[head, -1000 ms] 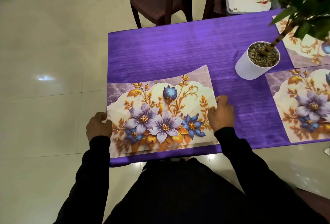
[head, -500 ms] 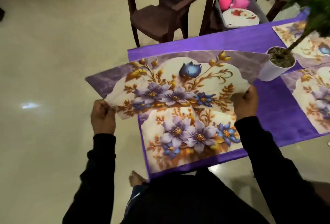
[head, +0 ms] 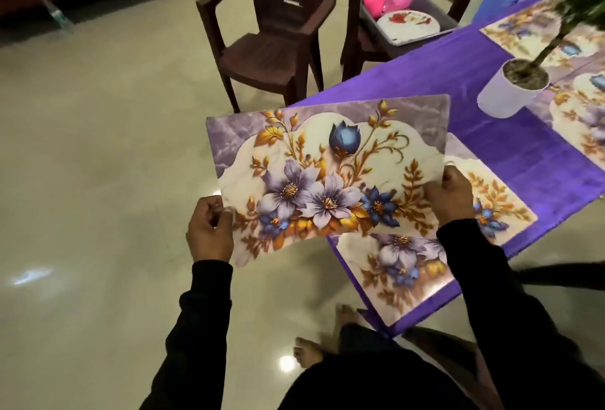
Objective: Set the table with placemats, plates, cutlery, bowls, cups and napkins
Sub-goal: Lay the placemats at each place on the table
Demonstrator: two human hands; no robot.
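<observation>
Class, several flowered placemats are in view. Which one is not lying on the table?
The placemat gripped by both hands, left and right, raised above the floor. The others lie flat on the purple tablecloth.

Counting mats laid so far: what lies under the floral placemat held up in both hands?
Another floral placemat on the purple tablecloth; the held placemat covers its far left part.

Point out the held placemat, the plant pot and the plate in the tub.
Held placemat (head: 327, 174), head view, printed centre.
Plant pot (head: 504, 95), head view, white side wall.
Plate (head: 407, 25), head view, white face.
</observation>
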